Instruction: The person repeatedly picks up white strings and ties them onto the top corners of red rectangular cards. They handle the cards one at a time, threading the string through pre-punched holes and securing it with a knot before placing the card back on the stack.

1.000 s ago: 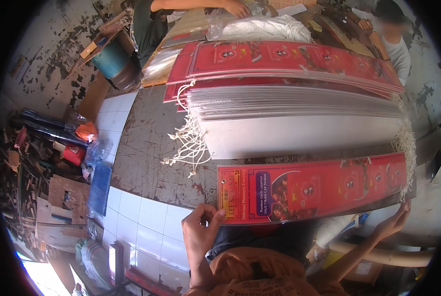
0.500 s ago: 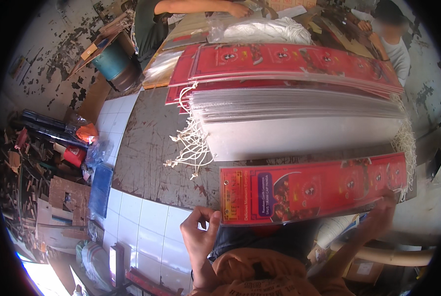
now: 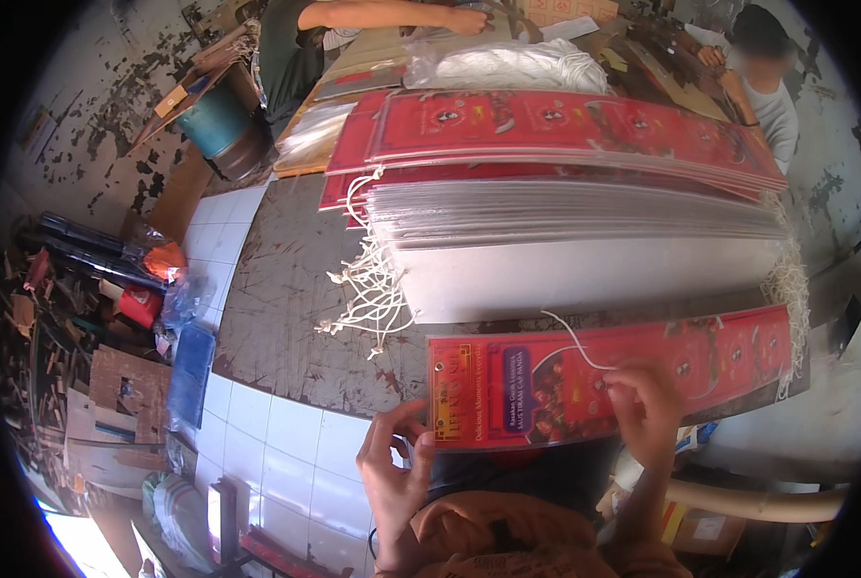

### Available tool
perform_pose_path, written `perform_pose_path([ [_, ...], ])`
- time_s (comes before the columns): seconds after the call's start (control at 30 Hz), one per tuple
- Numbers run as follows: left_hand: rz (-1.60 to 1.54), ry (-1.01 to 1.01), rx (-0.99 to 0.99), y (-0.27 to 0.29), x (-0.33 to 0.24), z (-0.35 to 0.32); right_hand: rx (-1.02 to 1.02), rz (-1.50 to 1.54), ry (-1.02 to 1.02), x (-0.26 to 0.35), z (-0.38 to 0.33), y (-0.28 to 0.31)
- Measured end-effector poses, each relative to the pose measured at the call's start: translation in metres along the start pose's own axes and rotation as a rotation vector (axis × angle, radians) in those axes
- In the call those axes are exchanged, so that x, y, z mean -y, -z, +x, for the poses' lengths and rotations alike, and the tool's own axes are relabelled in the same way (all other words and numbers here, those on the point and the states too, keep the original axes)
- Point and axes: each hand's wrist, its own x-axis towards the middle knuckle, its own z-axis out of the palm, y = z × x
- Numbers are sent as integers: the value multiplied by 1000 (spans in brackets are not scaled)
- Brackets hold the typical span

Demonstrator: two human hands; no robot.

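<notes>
Largest item first: a dark, scuffed table [image 3: 276,318], viewed from beside the worker. Next, a co-worker in a white top [image 3: 782,116] sits by its far right corner; another co-worker's forearm [image 3: 382,14] reaches over the far left. Left of the table's far end, a teal drum [image 3: 216,135] stands on the floor. Across the middle of the table lies a long stack of white-backed strips [image 3: 584,279], overlapped edge to edge; just behind it, a pile of red printed strips [image 3: 565,125], face up. Beyond that, a bundle of white cord [image 3: 517,67], partly in clear plastic. One red strip [image 3: 507,424] lies face up at the near edge, apart from the stack, its length running left to right. Left hand [image 3: 392,477]: at the strip's near left corner, thumb and forefinger close to its end; cannot tell whether that grip is pinched. Right hand [image 3: 650,414]: over the strip, right of its middle, grip narrow, fingertips pinching a single white cord [image 3: 577,342] that curves up and left. Knotted loops [image 3: 368,294] spill from the stack's left end. Smallest: a round hole [image 3: 439,367] at the strip's left end.
</notes>
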Motion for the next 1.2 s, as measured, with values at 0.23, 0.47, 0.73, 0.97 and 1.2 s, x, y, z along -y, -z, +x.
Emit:
perform_pose_path([
  [0.23,-223,78,22,2,4,-1,13,6,29,0,0,-3],
  [0.47,-375,105,38,-5,-14,-3,-67,68,-5,1,-3,-3],
  [0.73,-457,63,-15,13,-2,-9,-78,62,115,26,-1,0],
  [0.97,-317,152,101,14,33,-13,-31,131,166,48,0,-18],
  [1.2,-434,32,-71,13,30,-10,129,192,226,70,2,-30],
])
